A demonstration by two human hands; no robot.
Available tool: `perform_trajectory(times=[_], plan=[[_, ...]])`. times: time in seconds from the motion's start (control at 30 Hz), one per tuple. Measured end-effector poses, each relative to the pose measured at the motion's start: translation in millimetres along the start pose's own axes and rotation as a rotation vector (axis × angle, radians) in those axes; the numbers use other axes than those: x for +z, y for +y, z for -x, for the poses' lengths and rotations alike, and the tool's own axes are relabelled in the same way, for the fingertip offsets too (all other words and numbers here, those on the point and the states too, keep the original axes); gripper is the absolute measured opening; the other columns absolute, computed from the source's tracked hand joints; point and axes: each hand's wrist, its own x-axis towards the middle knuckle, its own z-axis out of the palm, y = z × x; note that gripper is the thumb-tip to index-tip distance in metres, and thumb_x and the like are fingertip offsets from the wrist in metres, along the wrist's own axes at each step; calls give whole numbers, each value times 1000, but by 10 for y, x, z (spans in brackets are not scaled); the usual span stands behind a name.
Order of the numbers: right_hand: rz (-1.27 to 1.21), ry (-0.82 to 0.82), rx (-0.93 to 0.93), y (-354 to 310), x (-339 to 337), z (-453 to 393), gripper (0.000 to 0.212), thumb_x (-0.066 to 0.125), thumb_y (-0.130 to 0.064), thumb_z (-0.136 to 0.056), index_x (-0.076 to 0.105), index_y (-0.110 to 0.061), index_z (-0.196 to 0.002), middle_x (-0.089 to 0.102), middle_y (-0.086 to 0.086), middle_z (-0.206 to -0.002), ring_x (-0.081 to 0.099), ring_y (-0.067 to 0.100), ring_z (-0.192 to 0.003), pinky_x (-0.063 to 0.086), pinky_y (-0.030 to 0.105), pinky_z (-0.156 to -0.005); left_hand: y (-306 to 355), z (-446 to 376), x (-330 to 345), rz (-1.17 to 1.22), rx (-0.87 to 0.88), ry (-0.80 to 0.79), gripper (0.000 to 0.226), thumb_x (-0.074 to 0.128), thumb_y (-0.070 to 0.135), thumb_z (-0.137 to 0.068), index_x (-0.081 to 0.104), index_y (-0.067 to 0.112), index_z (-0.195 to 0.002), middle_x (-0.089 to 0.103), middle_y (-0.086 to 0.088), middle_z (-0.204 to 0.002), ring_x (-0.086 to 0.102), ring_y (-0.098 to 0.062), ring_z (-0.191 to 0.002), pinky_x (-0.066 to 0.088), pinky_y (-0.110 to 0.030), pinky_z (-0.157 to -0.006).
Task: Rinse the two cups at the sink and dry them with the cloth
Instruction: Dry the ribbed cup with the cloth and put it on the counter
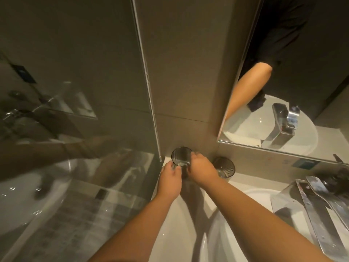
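Two dark ribbed glass cups stand at the back corner of the white counter. My left hand (169, 179) and my right hand (201, 166) both wrap around the left cup (180, 155), one on each side. The second cup (224, 166) stands upright just right of my right hand, untouched. The white sink basin (222, 237) lies near right, under my right forearm. No cloth shows in this view.
A chrome faucet (319, 203) juts over the basin at the right. A glass partition (75, 129) walls off the left side. A mirror (283, 91) hangs above the counter at the right, reflecting an arm, the faucet and the basin.
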Motion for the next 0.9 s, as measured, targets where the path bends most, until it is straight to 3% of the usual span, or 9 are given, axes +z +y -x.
perform_trajectory(times=[0.1, 0.2, 0.3, 0.37, 0.47, 0.57, 0.63, 0.77, 0.9], plan=[[33, -11, 45, 2, 60, 14, 38, 50, -13, -89, 48, -2, -125, 56, 18, -121, 55, 34, -112, 43, 35, -90, -30, -37, 9, 44, 29, -2, 20, 45, 14, -95, 64, 18, -101, 67, -7, -100, 60, -20, -89, 40, -27, -69], [2, 29, 94, 53, 82, 106, 24, 49, -14, -88, 55, -5, -110, 59, 17, -112, 59, 35, -104, 45, 36, -81, -35, -80, -46, 149, 43, -77, 36, 42, 6, -97, 67, 33, -101, 68, 10, -92, 60, -3, -80, 42, -7, -65], [-100, 86, 167, 133, 101, 219, 19, 47, -18, -90, 58, -6, -100, 63, 18, -105, 61, 36, -98, 45, 36, -73, -69, -129, -89, 142, -30, -164, 40, 41, 14, -103, 52, 19, -141, 57, 9, -120, 51, -7, -108, 36, -12, -86], [-152, 102, 216, 196, 117, 268, 19, 47, -16, -91, 58, -6, -102, 64, 19, -104, 60, 37, -99, 46, 37, -73, -110, -142, -92, 119, -59, -166, 46, 42, 20, -105, 40, 15, -150, 46, 11, -127, 41, -4, -120, 27, -17, -96], [-236, 58, 271, 243, 158, 282, 17, 49, -13, -91, 58, -5, -103, 67, 19, -103, 60, 37, -100, 45, 35, -75, -134, -138, -42, 111, -31, -173, 38, 41, 21, -105, 52, 20, -142, 54, 11, -125, 49, -2, -116, 33, -18, -99], [-382, 41, 326, 207, 215, 294, 11, 54, -15, -90, 61, -12, -98, 70, 12, -100, 63, 32, -96, 45, 30, -74, -136, -151, -6, 128, 36, -196, 37, 39, 13, -102, 68, 36, -100, 65, 19, -75, 56, 10, -65, 42, -8, -61], [-487, 52, 335, 185, 262, 313, 13, 57, -15, -87, 64, -13, -97, 71, 9, -93, 66, 31, -90, 53, 34, -76, -144, -177, -18, 151, 37, -200, 39, 39, 12, -100, 69, 36, -91, 61, 20, -59, 52, 7, -52, 38, -10, -51], [-529, 105, 340, 201, 325, 343, 25, 65, -17, -84, 62, -12, -109, 70, 12, -106, 64, 30, -101, 42, 27, -71, -208, -242, -35, 148, 76, -199, 28, 44, 12, -99, 69, 23, -103, 70, 10, -81, 55, 4, -64, 44, -12, -62], [-550, 114, 332, 215, 373, 327, 51, 71, -25, -82, 53, -9, -127, 68, 13, -112, 65, 30, -101, 38, 26, -71, -248, -272, 0, 198, 91, -213, 32, 45, 11, -97, 71, 28, -104, 68, 20, -73, 54, 7, -59, 41, -9, -58]])
